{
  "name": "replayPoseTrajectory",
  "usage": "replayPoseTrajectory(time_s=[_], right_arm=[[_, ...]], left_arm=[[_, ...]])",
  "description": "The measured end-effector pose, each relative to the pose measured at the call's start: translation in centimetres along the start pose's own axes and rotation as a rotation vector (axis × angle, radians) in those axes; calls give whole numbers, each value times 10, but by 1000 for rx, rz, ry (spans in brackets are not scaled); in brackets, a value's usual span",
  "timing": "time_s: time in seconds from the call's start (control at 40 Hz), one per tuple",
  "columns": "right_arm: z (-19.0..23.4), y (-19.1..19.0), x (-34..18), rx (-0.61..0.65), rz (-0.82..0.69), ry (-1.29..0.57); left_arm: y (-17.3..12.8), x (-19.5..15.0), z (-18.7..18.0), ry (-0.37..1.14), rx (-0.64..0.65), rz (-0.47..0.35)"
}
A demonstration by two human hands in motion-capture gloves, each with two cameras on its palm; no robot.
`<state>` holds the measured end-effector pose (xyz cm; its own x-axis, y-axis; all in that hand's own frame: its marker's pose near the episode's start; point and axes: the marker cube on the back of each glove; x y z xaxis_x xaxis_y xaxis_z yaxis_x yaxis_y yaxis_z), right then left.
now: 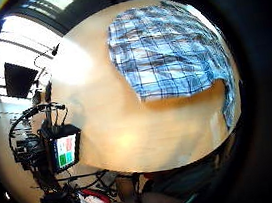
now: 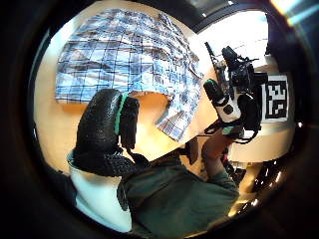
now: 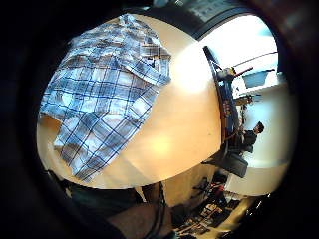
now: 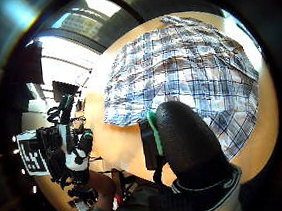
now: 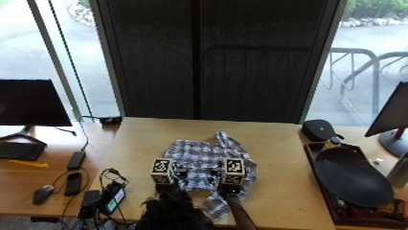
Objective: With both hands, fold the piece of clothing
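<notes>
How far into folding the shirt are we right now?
Barely started. The plaid shirt lies rumpled on the wooden table, with no neat fold visible. The left hand and right hand hover above its near edge, gripping nothing. All the folding remains.

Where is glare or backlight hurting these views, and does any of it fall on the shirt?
Outside view: daylit windows behind, the checked shirt evenly lit on the table. Left little finger view: a bright glare patch on bare tabletop beside the shirt, not on it. Right little finger view: similar glare beside the shirt. Both thumb views: a window is blown out white; the shirt stays readable.
</notes>
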<state>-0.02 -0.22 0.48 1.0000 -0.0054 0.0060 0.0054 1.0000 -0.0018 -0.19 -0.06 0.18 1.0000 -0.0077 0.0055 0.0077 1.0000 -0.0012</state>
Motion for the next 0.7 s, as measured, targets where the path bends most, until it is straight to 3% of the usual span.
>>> replayPoseTrajectory(time_s=[0.7], right_arm=[[-2, 13, 8, 8, -67, -30]], left_arm=[[4, -8, 11, -16, -39, -9]])
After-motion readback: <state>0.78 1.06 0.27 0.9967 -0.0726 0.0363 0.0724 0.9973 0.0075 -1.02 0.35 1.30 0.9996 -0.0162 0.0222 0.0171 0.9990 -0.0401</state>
